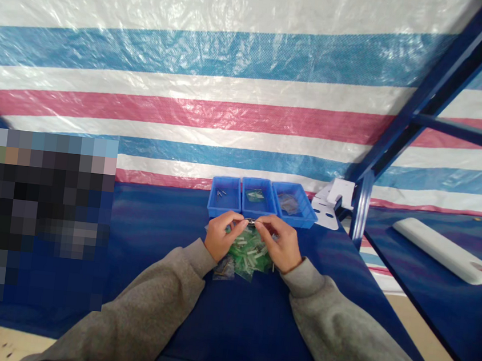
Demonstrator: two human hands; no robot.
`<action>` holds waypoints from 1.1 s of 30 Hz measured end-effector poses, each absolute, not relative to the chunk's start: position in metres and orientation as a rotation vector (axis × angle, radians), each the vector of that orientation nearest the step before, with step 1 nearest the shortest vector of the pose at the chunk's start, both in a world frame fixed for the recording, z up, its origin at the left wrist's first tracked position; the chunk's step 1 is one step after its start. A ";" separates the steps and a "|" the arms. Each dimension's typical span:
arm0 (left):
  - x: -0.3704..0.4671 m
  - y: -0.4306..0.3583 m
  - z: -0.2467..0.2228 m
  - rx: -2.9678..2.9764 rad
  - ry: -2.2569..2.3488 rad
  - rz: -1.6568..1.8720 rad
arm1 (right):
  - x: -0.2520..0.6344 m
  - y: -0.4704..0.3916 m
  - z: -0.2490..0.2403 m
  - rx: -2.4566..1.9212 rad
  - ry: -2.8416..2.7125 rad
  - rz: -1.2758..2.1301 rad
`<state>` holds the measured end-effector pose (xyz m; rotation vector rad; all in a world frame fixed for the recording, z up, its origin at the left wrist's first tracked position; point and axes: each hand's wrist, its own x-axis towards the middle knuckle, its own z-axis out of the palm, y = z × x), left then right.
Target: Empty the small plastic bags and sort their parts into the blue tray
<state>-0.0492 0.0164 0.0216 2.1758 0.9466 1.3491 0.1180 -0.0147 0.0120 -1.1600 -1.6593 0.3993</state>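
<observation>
1. Middle bin [259, 210]: blue, far part of surface [246, 330]; few green/clear pkts inside. Landmark.
2. Small metallic part [251, 222]: 1 pc, just nearer than middle bin, held btwn both hands; detail too small to tell.
3. L hand [220, 237]: near-left of middle bin; grip closed on part's L end.
4. R hand [283, 245]: near-right of middle bin; grip closed on part's R end.
5. Pkt pile [252, 256]: green/clear bags, nearer than middle bin; hands partly block view of its edges.
6. Dark-filled pkt [225, 269]: near-left of middle bin, at pile's edge.
7. L bin [223, 208]: blue, left of middle bin; few thin metallic pcs.
8. R bin [299, 221]: blue, right of middle bin; clear bags.
9. White sheets [328, 212]: right of middle bin, past R bin, by blue post [360, 216].
10. Striped tarp [231, 113]: behind middle bin.
</observation>
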 end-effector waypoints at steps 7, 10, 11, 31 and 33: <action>-0.049 0.017 0.024 2.107 0.909 1.379 | 0.117 -0.015 0.014 -1.164 -1.757 0.352; -0.047 0.017 0.024 2.032 0.869 1.389 | 0.116 -0.015 0.013 -1.193 -1.776 0.357; -0.047 0.016 0.023 1.994 0.852 1.388 | 0.116 -0.015 0.012 -1.209 -1.759 0.358; -0.048 0.018 0.016 1.977 0.920 1.200 | 0.120 -0.017 0.014 -1.130 -1.700 0.281; -0.048 0.018 0.016 1.936 0.915 1.195 | 0.119 -0.017 0.013 -1.105 -1.744 0.299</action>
